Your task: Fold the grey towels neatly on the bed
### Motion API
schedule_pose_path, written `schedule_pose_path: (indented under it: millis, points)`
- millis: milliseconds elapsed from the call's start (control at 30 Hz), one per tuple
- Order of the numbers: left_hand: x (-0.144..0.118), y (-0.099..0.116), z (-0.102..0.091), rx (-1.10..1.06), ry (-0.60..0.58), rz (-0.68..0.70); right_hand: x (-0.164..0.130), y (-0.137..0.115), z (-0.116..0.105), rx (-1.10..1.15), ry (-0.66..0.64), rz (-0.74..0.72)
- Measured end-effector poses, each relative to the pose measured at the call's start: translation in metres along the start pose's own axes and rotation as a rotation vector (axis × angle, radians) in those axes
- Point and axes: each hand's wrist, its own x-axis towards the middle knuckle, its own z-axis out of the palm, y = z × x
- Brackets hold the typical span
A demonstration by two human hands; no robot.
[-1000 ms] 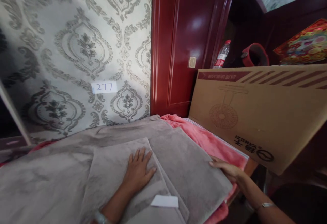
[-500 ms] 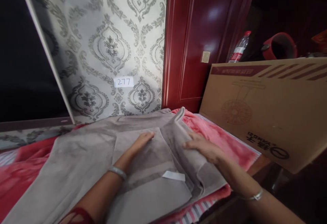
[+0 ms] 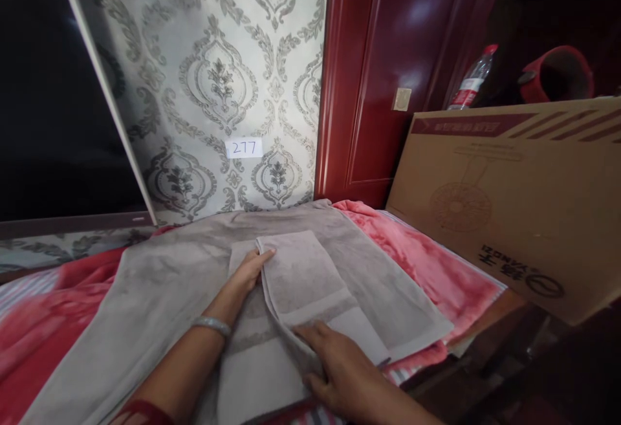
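Note:
A grey towel (image 3: 310,276) lies partly folded over itself, its right part turned across to the left. At the far end of the raised fold, my left hand (image 3: 250,270) pinches the edge between thumb and fingers. My right hand (image 3: 334,363) grips the same edge nearer to me, thumb underneath and fingers on top. Beneath is a larger spread of grey cloth (image 3: 160,289); whether it is one piece with the towel I cannot tell.
Pink-red plush blankets (image 3: 412,250) lie under the grey cloth. A large cardboard box (image 3: 524,198) stands at the right, with a plastic bottle (image 3: 470,82) behind its top edge. A dark screen (image 3: 63,108) is at the left, and a paper label (image 3: 244,147) is on the wall.
The right part of the towel has been folded over to the left. My right hand has moved left and nearer to me; my left hand has taken hold of the folded edge.

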Motion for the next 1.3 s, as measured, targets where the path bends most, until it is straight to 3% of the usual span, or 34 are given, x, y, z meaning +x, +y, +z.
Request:
schedule_pose_path:
  millis: [200,400,533,667,767,867,933,1033,1133,1200,1300]
  points:
    - [0.022,0.014,0.001,0.116,0.083,0.189,-0.003,-0.024,0.0,0.019,0.167,-0.066]
    - [0.026,0.001,-0.019,0.29,0.128,0.13,0.006,-0.025,0.042,-0.15,0.013,-0.006]
    - [0.034,-0.008,-0.022,0.398,0.167,0.149,0.001,-0.016,0.052,-0.143,0.088,-0.039]
    - [0.045,-0.005,-0.021,0.543,0.242,0.186,-0.002,-0.01,0.051,-0.187,0.231,-0.162]
    - [0.05,-0.002,-0.021,0.667,0.3,0.204,0.002,-0.004,0.061,-0.181,0.326,-0.308]
    - [0.051,-0.002,-0.023,0.785,0.326,0.179,0.002,-0.003,0.072,-0.216,0.361,-0.365]
    - [0.049,0.0,-0.024,0.852,0.32,0.156,-0.002,-0.007,0.067,-0.212,0.305,-0.365]
    - [0.042,0.008,-0.02,0.932,0.332,0.173,-0.006,-0.011,0.03,-0.138,0.194,-0.307]
    - [0.026,0.013,-0.007,1.031,0.354,0.307,0.002,0.0,-0.016,-0.234,0.332,-0.199]
    - [0.013,0.009,0.005,1.198,0.222,0.484,0.013,0.013,-0.03,-0.348,0.341,-0.093]
    - [0.0,-0.008,0.018,1.462,-0.087,0.618,0.029,0.031,-0.017,-0.451,0.151,0.034]
